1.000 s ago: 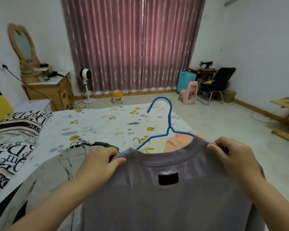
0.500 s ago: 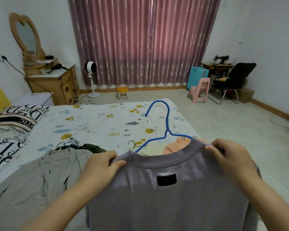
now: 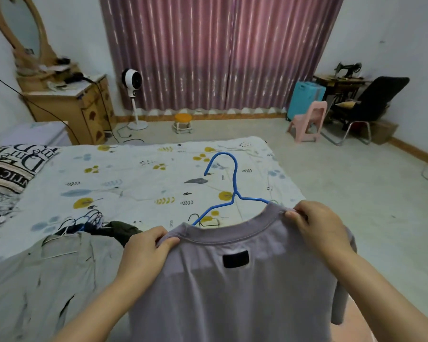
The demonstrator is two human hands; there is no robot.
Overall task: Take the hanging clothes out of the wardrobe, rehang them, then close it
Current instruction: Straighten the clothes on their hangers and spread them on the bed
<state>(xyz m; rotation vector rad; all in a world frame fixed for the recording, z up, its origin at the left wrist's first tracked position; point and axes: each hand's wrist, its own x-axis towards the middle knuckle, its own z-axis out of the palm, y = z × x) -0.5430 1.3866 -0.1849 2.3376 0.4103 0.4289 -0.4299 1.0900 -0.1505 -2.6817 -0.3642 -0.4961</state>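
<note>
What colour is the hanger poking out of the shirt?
Blue: the thin wire hanger shows clearly in the head view.

Only the black-and-white pillow (image 3: 13,164) at the bed's head carries print — upside-down script, with "TIC" legible on its dark band.

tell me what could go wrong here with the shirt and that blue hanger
The blue hanger sits tilted in the collar of the grey shirt, so one shoulder may slip off. The left hand and right hand pinch only the neckline, which could stretch. The hanger hooks piled on the bed might snag the hem if the shirt is lowered.
</note>
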